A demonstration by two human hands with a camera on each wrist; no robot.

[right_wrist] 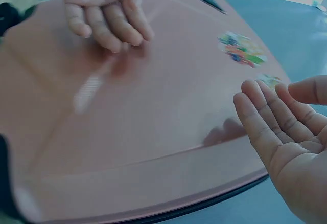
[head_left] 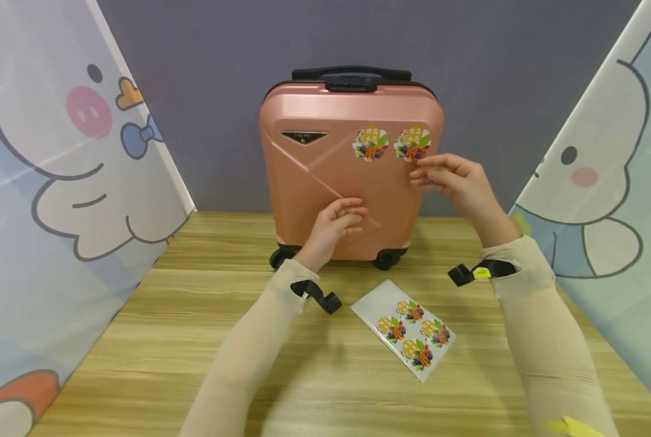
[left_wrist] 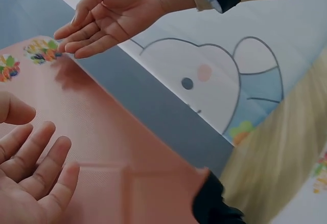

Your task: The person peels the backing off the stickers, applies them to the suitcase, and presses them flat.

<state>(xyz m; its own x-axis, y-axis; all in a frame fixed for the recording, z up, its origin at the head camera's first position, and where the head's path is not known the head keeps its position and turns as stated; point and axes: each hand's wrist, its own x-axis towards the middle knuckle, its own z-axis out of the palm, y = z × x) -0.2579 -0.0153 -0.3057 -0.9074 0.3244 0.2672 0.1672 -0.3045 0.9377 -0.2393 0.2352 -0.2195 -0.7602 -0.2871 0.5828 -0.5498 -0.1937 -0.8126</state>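
Observation:
A pink suitcase (head_left: pixel 314 179) stands upright on the wooden table, its black handle at the top. Two round fruit stickers, a left one (head_left: pixel 371 144) and a right one (head_left: pixel 412 144), sit side by side on its upper right front. My right hand (head_left: pixel 463 187) is just below the right sticker, fingers loosely extended and nothing between them. Lower on the suitcase front, my left hand (head_left: pixel 333 229) has relaxed, slightly bent fingers and holds nothing; contact with the shell cannot be made out. A sticker sheet (head_left: pixel 373 301) bearing several fruit stickers lies on the table between the forearms.
Behind the suitcase rises a grey panel (head_left: pixel 210 109). Cartoon-printed sheets, a left one (head_left: pixel 41 152) and a right one (head_left: pixel 593 182), flank the wooden table (head_left: pixel 167 340). Black wheels (head_left: pixel 386 260) show under the suitcase.

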